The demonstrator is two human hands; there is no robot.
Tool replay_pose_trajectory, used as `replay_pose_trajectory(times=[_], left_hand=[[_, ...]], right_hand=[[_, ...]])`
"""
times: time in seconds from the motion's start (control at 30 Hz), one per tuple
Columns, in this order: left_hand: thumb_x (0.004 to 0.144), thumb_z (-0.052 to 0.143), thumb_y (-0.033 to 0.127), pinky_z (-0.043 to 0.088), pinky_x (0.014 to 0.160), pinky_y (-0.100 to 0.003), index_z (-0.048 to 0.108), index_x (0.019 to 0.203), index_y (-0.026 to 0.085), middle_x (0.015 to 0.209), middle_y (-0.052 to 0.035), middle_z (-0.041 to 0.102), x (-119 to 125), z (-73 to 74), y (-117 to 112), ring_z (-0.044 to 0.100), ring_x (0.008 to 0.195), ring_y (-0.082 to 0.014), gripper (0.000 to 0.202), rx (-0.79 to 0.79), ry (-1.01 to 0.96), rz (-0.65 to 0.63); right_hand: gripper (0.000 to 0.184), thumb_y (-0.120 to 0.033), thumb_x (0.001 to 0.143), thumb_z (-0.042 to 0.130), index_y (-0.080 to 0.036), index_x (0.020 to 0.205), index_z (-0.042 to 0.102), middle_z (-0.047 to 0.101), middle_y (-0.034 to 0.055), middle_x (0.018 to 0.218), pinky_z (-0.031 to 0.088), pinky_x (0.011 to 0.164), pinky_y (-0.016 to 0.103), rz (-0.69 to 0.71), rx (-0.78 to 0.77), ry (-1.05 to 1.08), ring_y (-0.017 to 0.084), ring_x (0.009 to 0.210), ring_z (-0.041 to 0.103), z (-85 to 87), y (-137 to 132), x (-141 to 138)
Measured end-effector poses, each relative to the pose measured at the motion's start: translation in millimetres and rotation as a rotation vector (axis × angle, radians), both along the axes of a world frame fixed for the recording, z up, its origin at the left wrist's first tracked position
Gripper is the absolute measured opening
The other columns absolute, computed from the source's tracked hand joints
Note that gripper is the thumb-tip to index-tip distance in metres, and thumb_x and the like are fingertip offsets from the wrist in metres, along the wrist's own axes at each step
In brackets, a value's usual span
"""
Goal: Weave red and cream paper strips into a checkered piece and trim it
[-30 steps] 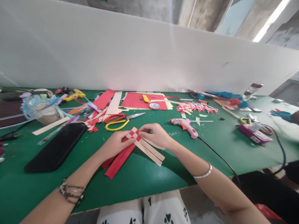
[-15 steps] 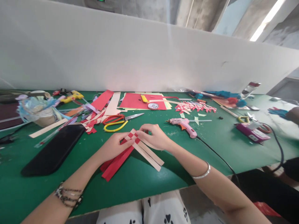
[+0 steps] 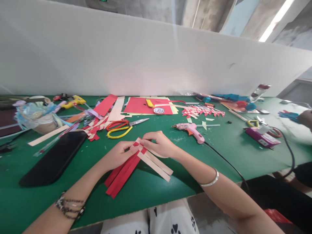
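Note:
Between my hands is a small weave of red and cream paper strips (image 3: 143, 150), checkered at its top. Red tails (image 3: 123, 177) hang from it toward the lower left, and cream tails (image 3: 156, 165) toward the lower right. My left hand (image 3: 122, 155) pinches the weave's left side, thumb on top. On the right edge, my right hand (image 3: 159, 144) grips near the top corner, its fingers curled and partly hiding the paper. Scissors (image 3: 119, 129) with red and yellow handles lie just beyond my left hand. A pink glue gun (image 3: 190, 129) rests beyond my right hand.
Red paper sheets (image 3: 136, 104) and a checkered woven strip (image 3: 202, 111) lie at the back by a white partition (image 3: 146, 58). A black case (image 3: 53, 159) sits left. The glue gun's cord (image 3: 224, 165) runs right, near a purple box (image 3: 262, 136). Another person's hand (image 3: 305, 117) shows at far right.
The weave has tipped slightly, and its red and cream tails have swung a little lower. Both hands still hold it, with the right hand shifted slightly left.

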State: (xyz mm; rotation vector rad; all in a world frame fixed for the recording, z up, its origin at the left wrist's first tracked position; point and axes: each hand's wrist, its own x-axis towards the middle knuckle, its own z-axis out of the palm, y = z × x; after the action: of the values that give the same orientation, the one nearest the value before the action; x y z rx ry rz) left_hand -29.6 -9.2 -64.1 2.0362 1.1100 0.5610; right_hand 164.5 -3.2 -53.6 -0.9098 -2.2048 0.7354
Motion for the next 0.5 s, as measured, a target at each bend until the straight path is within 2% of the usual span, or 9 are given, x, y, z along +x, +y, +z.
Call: replay_pose_trajectory(times=[0.17,0.3,0.4,0.5], left_hand=[[0.084,0.043,0.045,0.046,0.066,-0.027,0.066,0.081,0.018,0.076,-0.0015,0.066,0.4,0.3,0.9,0.057,0.073,-0.0188,0.035,0.027,0.016,-0.028],[0.084,0.042,0.044,0.046,0.068,-0.027,0.066,0.086,0.019,0.082,-0.0019,0.068,0.7,2.0,1.2,0.058,0.077,-0.0193,0.035,0.037,0.016,-0.032],[0.082,0.046,0.045,0.045,0.065,-0.025,0.066,0.083,0.018,0.078,-0.001,0.067,1.1,1.8,0.8,0.057,0.073,-0.0182,0.034,0.026,0.009,-0.027],[0.077,0.051,0.049,0.042,0.058,-0.024,0.065,0.069,0.017,0.065,0.0002,0.061,2.1,1.1,0.6,0.053,0.063,-0.0161,0.036,0.0,0.027,0.006]], right_hand=[[0.04,-0.04,0.09,0.04,-0.016,0.061,0.052,0.048,-0.0037,0.06,0.028,0.059,0.021,0.032,-0.01,0.004,0.007,0.058,0.038,-0.2,-3.2,-0.8],[0.042,-0.042,0.09,0.04,-0.016,0.06,0.052,0.041,-0.0053,0.056,0.026,0.059,0.022,0.004,-0.002,-0.021,0.007,0.055,0.033,0.8,-3.8,-0.9],[0.046,-0.042,0.09,0.04,-0.016,0.053,0.044,0.032,-0.0061,0.053,0.023,0.057,0.022,0.0,0.007,-0.048,0.007,0.054,0.026,0.9,-2.3,-0.6],[0.046,-0.041,0.09,0.04,-0.016,0.052,0.041,0.029,-0.0063,0.053,0.022,0.057,0.022,0.005,0.008,-0.048,0.007,0.054,0.023,1.0,-2.2,-0.9]])
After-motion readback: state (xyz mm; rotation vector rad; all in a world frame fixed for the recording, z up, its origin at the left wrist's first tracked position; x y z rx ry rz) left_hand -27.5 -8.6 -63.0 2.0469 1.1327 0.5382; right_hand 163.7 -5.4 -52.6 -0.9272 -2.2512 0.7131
